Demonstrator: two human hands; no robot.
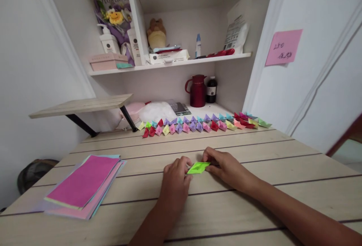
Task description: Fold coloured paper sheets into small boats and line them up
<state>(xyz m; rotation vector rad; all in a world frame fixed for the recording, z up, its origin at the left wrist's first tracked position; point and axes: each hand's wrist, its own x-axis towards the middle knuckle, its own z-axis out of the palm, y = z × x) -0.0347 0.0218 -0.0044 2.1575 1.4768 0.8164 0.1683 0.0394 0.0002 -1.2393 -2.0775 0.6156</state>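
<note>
A small folded piece of bright green paper [198, 167] lies on the wooden table [254, 163] between my two hands. My left hand [175, 180] pinches its left end with curled fingers. My right hand [226, 167] presses and pinches its right end, fingers closed on the paper. Both hands rest on the tabletop near the middle.
A stack of coloured paper sheets [85, 184], pink on top, lies at the left. Two rows of several folded paper boats [198, 123] line the table's far edge. Behind stand a red jug [197, 90], a dark bottle [212, 89] and shelves. A pink note [283, 46] hangs on the right wall.
</note>
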